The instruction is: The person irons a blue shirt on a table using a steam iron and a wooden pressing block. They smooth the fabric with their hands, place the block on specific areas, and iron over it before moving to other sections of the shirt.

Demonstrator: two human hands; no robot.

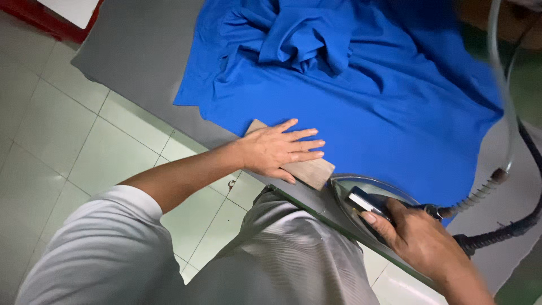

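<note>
Two hands working at once: left hand [279, 151] pressing flat, fingers spread, on a wooden block [307, 168] at the near edge of the blue cloth [361, 113]; right hand [415, 237] closing around the handle of the iron [370, 200], just right of the block. Lying across the grey board [135, 45], bunching at the far side, with the hose [502, 141] trailing off to the right.

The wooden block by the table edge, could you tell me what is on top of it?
The left hand lies flat on the wooden block, fingers reaching onto the blue cloth. The block's middle is covered.
</note>
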